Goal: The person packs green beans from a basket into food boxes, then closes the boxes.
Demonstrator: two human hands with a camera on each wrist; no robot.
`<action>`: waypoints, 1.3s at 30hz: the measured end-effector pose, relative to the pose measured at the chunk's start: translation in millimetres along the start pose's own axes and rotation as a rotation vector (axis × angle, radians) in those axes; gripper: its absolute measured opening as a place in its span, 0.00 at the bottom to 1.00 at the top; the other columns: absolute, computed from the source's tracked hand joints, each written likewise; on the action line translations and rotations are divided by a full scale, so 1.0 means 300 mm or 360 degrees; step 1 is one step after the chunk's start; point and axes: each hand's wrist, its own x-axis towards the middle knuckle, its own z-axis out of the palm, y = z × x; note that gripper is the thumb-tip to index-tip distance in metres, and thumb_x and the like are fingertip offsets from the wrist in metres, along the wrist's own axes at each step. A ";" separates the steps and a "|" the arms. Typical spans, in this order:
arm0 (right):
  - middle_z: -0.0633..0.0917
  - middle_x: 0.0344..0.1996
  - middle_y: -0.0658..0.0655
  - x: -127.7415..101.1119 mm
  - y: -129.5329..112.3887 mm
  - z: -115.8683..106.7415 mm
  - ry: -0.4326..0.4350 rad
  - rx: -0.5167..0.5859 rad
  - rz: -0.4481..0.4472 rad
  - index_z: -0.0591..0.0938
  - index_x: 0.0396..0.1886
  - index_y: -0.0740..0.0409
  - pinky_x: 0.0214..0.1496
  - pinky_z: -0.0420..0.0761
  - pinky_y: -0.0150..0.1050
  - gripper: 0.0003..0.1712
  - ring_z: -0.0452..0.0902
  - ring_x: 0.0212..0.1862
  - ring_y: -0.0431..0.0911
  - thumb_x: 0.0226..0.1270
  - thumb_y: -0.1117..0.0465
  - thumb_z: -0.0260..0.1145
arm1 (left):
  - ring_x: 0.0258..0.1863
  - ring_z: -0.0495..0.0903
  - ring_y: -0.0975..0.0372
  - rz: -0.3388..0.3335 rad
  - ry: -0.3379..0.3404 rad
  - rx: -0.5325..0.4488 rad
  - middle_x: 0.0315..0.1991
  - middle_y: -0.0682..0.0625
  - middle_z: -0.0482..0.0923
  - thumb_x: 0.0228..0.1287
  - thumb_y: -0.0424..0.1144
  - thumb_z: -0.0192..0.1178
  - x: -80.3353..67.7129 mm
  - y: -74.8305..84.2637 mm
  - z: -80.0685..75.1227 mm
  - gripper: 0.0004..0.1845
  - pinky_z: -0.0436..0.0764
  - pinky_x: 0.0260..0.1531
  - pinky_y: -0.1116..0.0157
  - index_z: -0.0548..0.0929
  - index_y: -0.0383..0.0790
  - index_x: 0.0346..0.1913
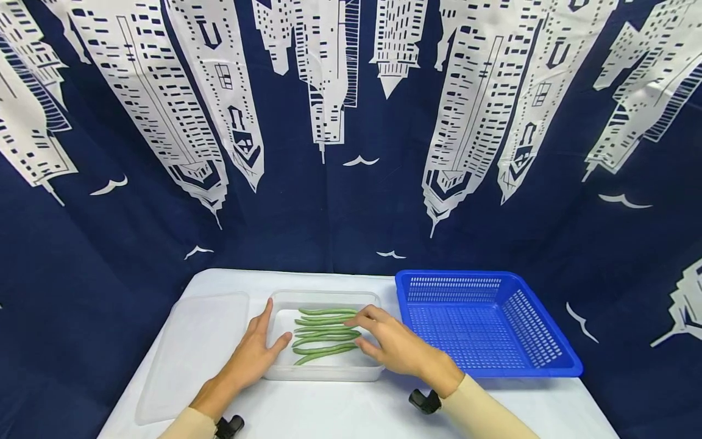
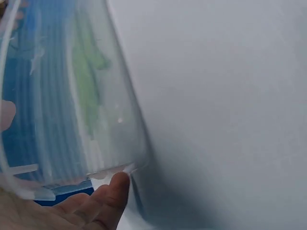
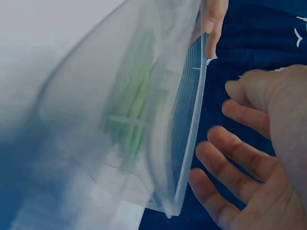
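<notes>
Clear plastic forms the shallow rectangular container (image 1: 323, 366) that sits near the front middle of the white table (image 1: 340, 408), and a row of long green beans (image 1: 325, 332) lies inside it, each pod running left to right. Just left of it a clear flat plastic lid (image 1: 192, 353) lies on the table, its far corner close to the container's left wall. Just right of it stands a blue perforated plastic basket (image 1: 488, 323), whose right corner reaches the table's right edge. Bare table shows only along the front strip before the container and in a narrow band behind it, where the dark blue curtain printed with white skyscrapers (image 1: 340, 122) hangs close.

Resting against the container's left wall, the left hand (image 1: 249, 356) has its fingers straight over the rim, thumb raised along the wall's far end; it grips nothing. From the other side the right hand (image 1: 392, 344) lies over the container's right rim, fingers loosely spread and nearly straight, tips on or just above the beans; whether they touch cannot be told.
</notes>
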 end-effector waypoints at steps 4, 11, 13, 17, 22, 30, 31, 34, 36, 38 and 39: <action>0.86 0.66 0.54 -0.041 -0.016 0.031 0.0115 -0.0054 0.0071 0.86 0.77 0.51 0.66 0.91 0.49 0.24 0.88 0.68 0.49 0.87 0.58 0.75 | 0.89 0.66 0.28 -0.0008 0.0001 -0.0051 0.90 0.24 0.58 0.90 0.57 0.63 0.000 0.003 -0.034 0.53 0.67 0.87 0.27 0.43 0.42 0.98; 0.84 0.75 0.59 -0.074 -0.038 0.078 0.0250 -0.0135 0.0195 0.80 0.84 0.52 0.71 0.90 0.57 0.34 0.85 0.75 0.57 0.84 0.54 0.78 | 0.83 0.78 0.34 0.0015 0.0087 -0.0014 0.90 0.27 0.61 0.92 0.56 0.60 -0.019 -0.018 -0.100 0.49 0.78 0.80 0.31 0.47 0.39 0.98; 0.82 0.78 0.64 -0.075 -0.047 0.086 0.0275 -0.0144 0.0234 0.79 0.84 0.55 0.74 0.88 0.62 0.36 0.83 0.77 0.62 0.84 0.54 0.78 | 0.82 0.79 0.34 0.0013 0.0109 0.0003 0.91 0.28 0.62 0.93 0.56 0.59 -0.030 -0.026 -0.117 0.49 0.80 0.79 0.32 0.47 0.38 0.98; 0.74 0.84 0.74 -0.070 -0.071 0.097 0.0249 -0.0097 0.0352 0.76 0.85 0.63 0.82 0.80 0.71 0.37 0.74 0.84 0.72 0.86 0.53 0.75 | 0.82 0.79 0.33 0.0005 0.0173 0.0044 0.89 0.28 0.65 0.92 0.55 0.61 -0.052 -0.050 -0.154 0.48 0.80 0.78 0.31 0.51 0.37 0.97; 0.60 0.90 0.81 -0.059 -0.096 0.126 0.0148 0.0032 0.0561 0.68 0.89 0.69 0.91 0.60 0.81 0.41 0.55 0.92 0.80 0.92 0.49 0.67 | 0.82 0.75 0.28 -0.0017 0.0244 0.0174 0.86 0.23 0.66 0.91 0.54 0.62 -0.074 -0.114 -0.210 0.48 0.74 0.80 0.27 0.54 0.30 0.95; 0.39 0.95 0.80 -0.056 -0.109 0.178 0.0034 0.0183 0.0843 0.52 0.97 0.68 0.87 0.68 0.79 0.50 0.43 0.94 0.83 0.95 0.45 0.61 | 0.83 0.62 0.17 -0.0282 0.0176 0.0421 0.86 0.15 0.58 0.90 0.55 0.61 -0.105 -0.247 -0.315 0.48 0.70 0.76 0.18 0.58 0.22 0.91; 0.38 0.95 0.80 -0.054 -0.109 0.181 0.0033 0.0187 0.0861 0.51 0.97 0.68 0.86 0.70 0.79 0.51 0.43 0.94 0.83 0.95 0.45 0.61 | 0.82 0.62 0.16 -0.0323 0.0168 0.0441 0.85 0.15 0.58 0.89 0.55 0.61 -0.109 -0.263 -0.328 0.47 0.70 0.74 0.17 0.59 0.21 0.90; 0.36 0.95 0.80 -0.049 -0.109 0.188 0.0043 0.0160 0.0888 0.49 0.97 0.70 0.84 0.74 0.77 0.51 0.50 0.92 0.84 0.95 0.47 0.61 | 0.79 0.62 0.13 -0.0425 0.0161 0.0466 0.83 0.13 0.57 0.88 0.54 0.62 -0.125 -0.308 -0.362 0.47 0.70 0.70 0.15 0.61 0.20 0.89; 0.38 0.95 0.80 -0.048 -0.109 0.193 0.0053 0.0135 0.0889 0.49 0.96 0.71 0.81 0.78 0.75 0.51 0.58 0.89 0.84 0.94 0.49 0.62 | 0.77 0.61 0.13 -0.0485 0.0169 0.0461 0.82 0.13 0.56 0.87 0.54 0.62 -0.136 -0.336 -0.382 0.47 0.70 0.69 0.15 0.61 0.20 0.89; 0.39 0.95 0.81 -0.049 -0.108 0.198 0.0060 0.0120 0.0883 0.49 0.96 0.73 0.79 0.81 0.74 0.52 0.65 0.86 0.83 0.93 0.50 0.62 | 0.75 0.60 0.13 -0.0535 0.0183 0.0453 0.81 0.11 0.55 0.86 0.53 0.62 -0.147 -0.364 -0.403 0.48 0.69 0.68 0.14 0.59 0.19 0.88; 0.39 0.95 0.81 -0.050 -0.108 0.200 0.0068 0.0118 0.0879 0.49 0.96 0.73 0.77 0.83 0.73 0.52 0.68 0.84 0.82 0.92 0.50 0.62 | 0.75 0.60 0.12 -0.0546 0.0198 0.0455 0.80 0.10 0.55 0.85 0.52 0.63 -0.150 -0.379 -0.413 0.48 0.69 0.67 0.13 0.59 0.17 0.88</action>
